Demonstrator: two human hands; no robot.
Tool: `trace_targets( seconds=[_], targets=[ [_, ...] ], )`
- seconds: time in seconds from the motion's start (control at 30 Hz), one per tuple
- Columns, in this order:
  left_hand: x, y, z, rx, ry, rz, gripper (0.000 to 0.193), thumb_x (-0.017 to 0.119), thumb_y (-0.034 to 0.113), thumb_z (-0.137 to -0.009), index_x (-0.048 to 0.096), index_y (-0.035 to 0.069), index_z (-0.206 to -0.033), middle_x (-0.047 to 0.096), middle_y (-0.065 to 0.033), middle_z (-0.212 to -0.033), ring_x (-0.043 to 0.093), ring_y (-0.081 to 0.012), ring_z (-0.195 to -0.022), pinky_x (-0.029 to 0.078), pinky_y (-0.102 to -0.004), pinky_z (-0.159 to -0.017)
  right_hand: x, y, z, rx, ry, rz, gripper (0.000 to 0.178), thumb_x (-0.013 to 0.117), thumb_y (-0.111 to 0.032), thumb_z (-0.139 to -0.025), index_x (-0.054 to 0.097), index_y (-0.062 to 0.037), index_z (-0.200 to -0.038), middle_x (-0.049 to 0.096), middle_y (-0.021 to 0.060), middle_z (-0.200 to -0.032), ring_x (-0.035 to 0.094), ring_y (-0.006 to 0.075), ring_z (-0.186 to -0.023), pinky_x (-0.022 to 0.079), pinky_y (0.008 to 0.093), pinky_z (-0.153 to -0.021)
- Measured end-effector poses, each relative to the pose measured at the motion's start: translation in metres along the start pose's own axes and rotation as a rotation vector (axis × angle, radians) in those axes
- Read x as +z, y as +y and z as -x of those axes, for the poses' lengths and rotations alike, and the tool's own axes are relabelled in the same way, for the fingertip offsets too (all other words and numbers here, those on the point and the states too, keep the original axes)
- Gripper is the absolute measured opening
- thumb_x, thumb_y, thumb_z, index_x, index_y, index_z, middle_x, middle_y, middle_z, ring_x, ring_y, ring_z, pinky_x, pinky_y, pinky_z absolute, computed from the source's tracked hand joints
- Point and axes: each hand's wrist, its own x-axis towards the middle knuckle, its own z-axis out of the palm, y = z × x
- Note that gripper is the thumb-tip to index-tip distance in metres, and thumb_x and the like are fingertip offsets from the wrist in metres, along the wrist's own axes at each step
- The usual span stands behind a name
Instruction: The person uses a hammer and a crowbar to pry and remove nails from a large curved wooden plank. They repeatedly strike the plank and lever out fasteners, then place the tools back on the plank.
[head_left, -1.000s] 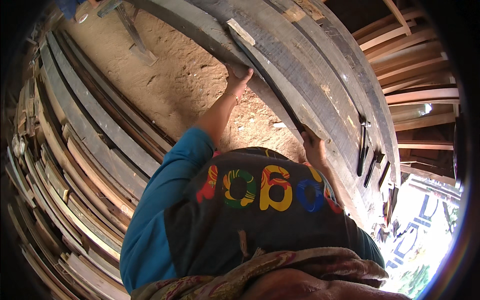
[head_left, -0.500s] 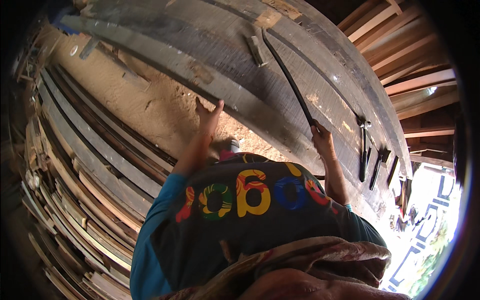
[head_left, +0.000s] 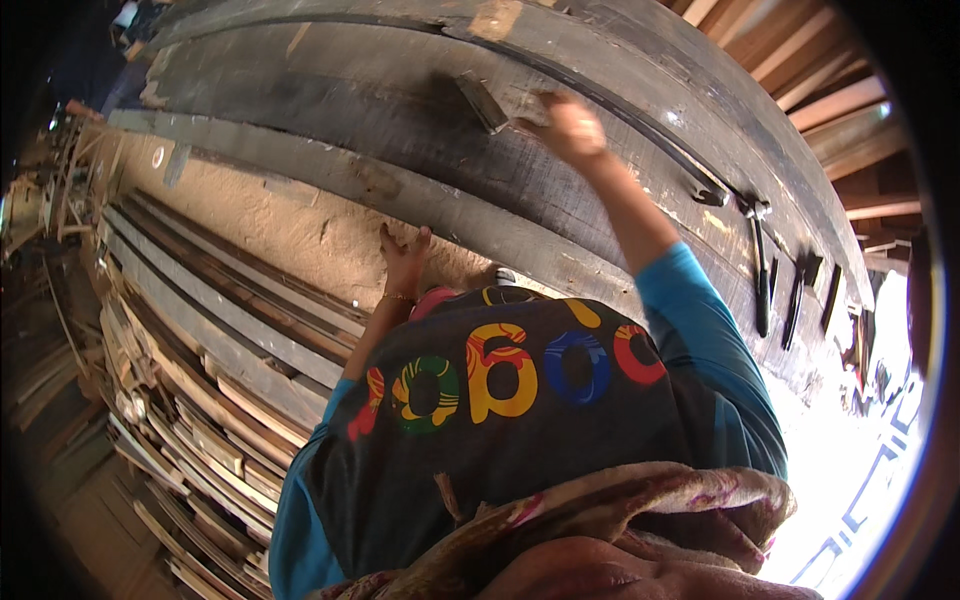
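Note:
My left hand is beside the near edge of a long grey plank, its thumb and fingers apart. Contact with that edge is hard to make out. Over the dark boards my right hand reaches out, blurred, with thumb and forefinger spread and nothing visible between them. Just left of its fingertips lies a short wooden block. Beyond the right hand, a long black pry bar lies along the boards.
A hammer and other dark hand tools lie on the boards at right. Stacked timber fills the left side, with sandy ground between. Lumber is piled at the far right, above a bright opening.
My right hand has let go of the pry bar, now lying farther away on the boards, and moved forward and left to the wooden block. The left hand remains near the plank's edge.

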Motion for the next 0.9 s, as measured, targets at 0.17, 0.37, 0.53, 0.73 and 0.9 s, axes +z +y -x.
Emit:
trace_targets(
  seconds=[0.17,0.37,0.53,0.73,0.9],
  targets=[
    [-0.014,0.018,-0.005,0.154,-0.05,-0.022,0.103,0.076,0.033,-0.077,0.008,-0.003,-0.145,0.015,-0.0273,-0.146,0.029,-0.0348,-0.132,0.03,-0.0391,-0.106,0.043,-0.074,-0.033,0.128,-0.052,-0.124,0.038,0.061,-0.037,-0.084,0.063,-0.0072,-0.107,0.056,0.0133,-0.118,0.055,0.0278,-0.113,0.05,0.0405,-0.087],
    [-0.057,0.04,-0.007,0.498,0.099,-0.137,0.077,0.069,0.018,-0.082,0.023,0.0,-0.141,0.035,-0.0192,-0.131,0.035,-0.0303,-0.123,0.031,-0.0439,-0.101,-0.018,-0.077,0.036,-0.266,0.849,0.123,0.018,0.062,-0.016,-0.071,0.064,-0.0179,-0.089,0.047,-0.0012,-0.08,0.054,0.0153,-0.078,0.049,0.0286,-0.061],
    [-0.073,0.075,-0.018,0.99,0.026,-0.238,0.069,0.066,0.011,-0.08,0.03,-0.001,-0.137,0.036,-0.0216,-0.129,0.035,-0.0353,-0.122,0.027,-0.0483,-0.103,-0.05,-0.07,0.113,-0.033,0.984,0.185,0.026,0.068,-0.015,-0.067,0.066,-0.0195,-0.093,0.049,-0.0014,-0.079,0.054,0.0176,-0.075,0.048,0.0312,-0.061],
    [-0.048,0.093,-0.023,1.302,-0.323,-0.308,0.06,0.066,0.009,-0.078,0.039,-0.001,-0.131,0.039,-0.0219,-0.129,0.035,-0.0371,-0.121,0.028,-0.051,-0.102,0.008,-0.089,0.233,0.525,0.995,-0.298,0.023,0.073,-0.016,-0.072,0.068,-0.0094,-0.093,0.062,0.0083,-0.092,0.057,0.0307,-0.088,0.049,0.0388,-0.075],
    [-0.008,0.093,0.003,1.469,-0.658,-0.414,0.064,0.068,0.013,-0.076,0.04,0.003,-0.132,0.037,-0.0215,-0.131,0.033,-0.038,-0.123,0.026,-0.0518,-0.102,0.131,-0.113,0.369,1.18,1.253,-0.674,0.04,0.077,-0.025,-0.075,0.063,-0.0019,-0.105,0.067,0.0103,-0.089,0.062,0.0179,-0.083,0.048,0.0333,-0.077]
  ],
)
